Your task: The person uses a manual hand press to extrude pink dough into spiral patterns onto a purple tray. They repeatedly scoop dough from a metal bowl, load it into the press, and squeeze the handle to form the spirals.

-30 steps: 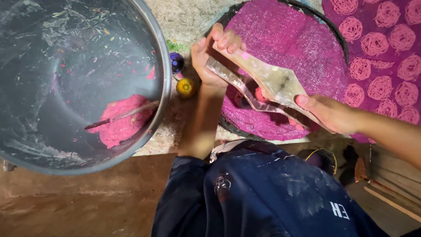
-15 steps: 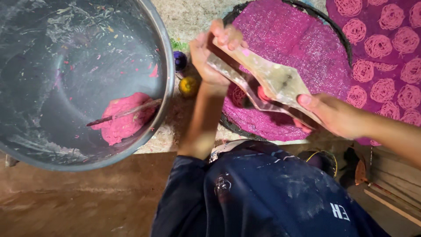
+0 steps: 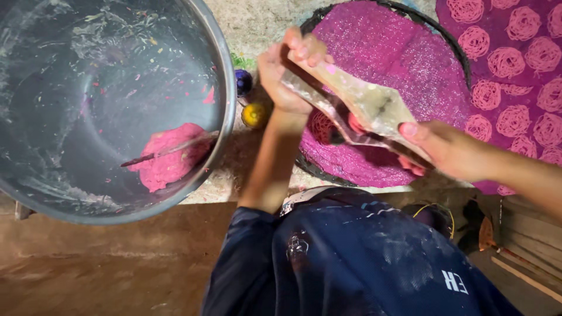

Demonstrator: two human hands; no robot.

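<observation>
The floor [image 3: 257, 23] is rough and speckled, with brown ground nearer the person. A big metal bowl [image 3: 225, 88] sits to the left of the left hand, with a lump of pink dough [image 3: 170, 161] and a thin stick [image 3: 170, 149] in it. A round tray [image 3: 451, 41] covered in pink strands lies under both hands. Past the right hand is a purple cloth [image 3: 515, 76] with pink swirls. The wooden press [image 3: 363, 105] is held over the tray. The left hand [image 3: 287, 73] is wrapped around its far end. The right hand [image 3: 448, 149] is closed around its near end. A small yellow cup [image 3: 254, 115] sits just left of the left wrist.
</observation>
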